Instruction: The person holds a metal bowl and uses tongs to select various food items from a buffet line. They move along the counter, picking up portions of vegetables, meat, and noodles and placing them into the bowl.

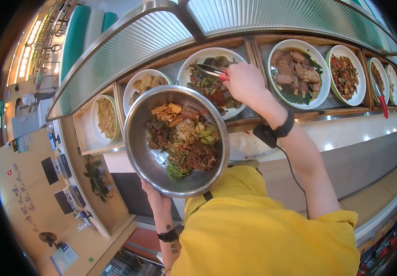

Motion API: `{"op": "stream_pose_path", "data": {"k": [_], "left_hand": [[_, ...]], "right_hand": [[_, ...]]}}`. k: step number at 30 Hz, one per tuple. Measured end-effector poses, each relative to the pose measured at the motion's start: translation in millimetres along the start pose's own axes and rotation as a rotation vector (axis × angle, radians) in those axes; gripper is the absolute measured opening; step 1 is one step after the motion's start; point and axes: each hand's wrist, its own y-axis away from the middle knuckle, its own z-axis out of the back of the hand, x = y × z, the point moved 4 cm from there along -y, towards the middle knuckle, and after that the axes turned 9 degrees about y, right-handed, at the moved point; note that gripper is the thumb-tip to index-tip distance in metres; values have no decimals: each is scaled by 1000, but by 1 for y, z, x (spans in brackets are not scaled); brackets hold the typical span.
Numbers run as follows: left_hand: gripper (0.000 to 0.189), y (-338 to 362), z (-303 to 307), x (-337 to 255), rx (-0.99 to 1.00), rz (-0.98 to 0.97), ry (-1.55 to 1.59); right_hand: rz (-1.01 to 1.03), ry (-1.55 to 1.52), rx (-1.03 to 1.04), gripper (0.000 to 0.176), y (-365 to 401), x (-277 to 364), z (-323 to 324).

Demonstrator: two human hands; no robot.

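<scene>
My left hand (pixel 156 197) supports a large steel mixing bowl (pixel 131 138) from below, its fingers mostly hidden beneath the bottom. Inside the bowl lie separate heaps of food: green vegetable pieces (pixel 178 166), dark shredded strips (pixel 201 159) and orange-brown chunks (pixel 173 110). Red-handled metal tongs (pixel 212 70) are gripped in my right hand (pixel 245 83), their tips over a white dish (pixel 194 57) of dark leafy greens and brown sauce. The bowl's far rim overlaps this dish in the head view.
A plate of braised meat (pixel 295 71) stands right of the tongs, then a chopped stir-fry (pixel 344 77) and several more dishes. Left are pale slices (pixel 148 83) and a noodle-like dish (pixel 105 117). A ribbed glass guard (pixel 138 41) runs behind. Other red-handled tongs (pixel 382 102) rest farther right.
</scene>
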Motion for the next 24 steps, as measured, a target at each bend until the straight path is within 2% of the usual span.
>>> {"op": "stream_pose_path", "data": {"k": [3,5,7,10,17,19,24], "left_hand": [[48,-3,7,1,2,-5,-4],[48,-7,11,1,12,0,0],[50,-7,11,2,0,35,13],[52,-2,4,1,-9,35,-1],[51,-2,9,2,-26,18,-1],[50,-2,6,2,29,18,5],[50,4,-4,2,12,38,9]], "right_hand": [[20,-25,11,22,10,-18,-2],[32,-76,-145,23,30,-27,12],[34,-95,-127,26,44,-35,14],[32,-7,-71,41,64,-48,11],[-54,-128,-173,43,113,-75,25],[-103,-129,-154,45,120,-80,25],[-67,-150,-137,49,123,-72,13]]}}
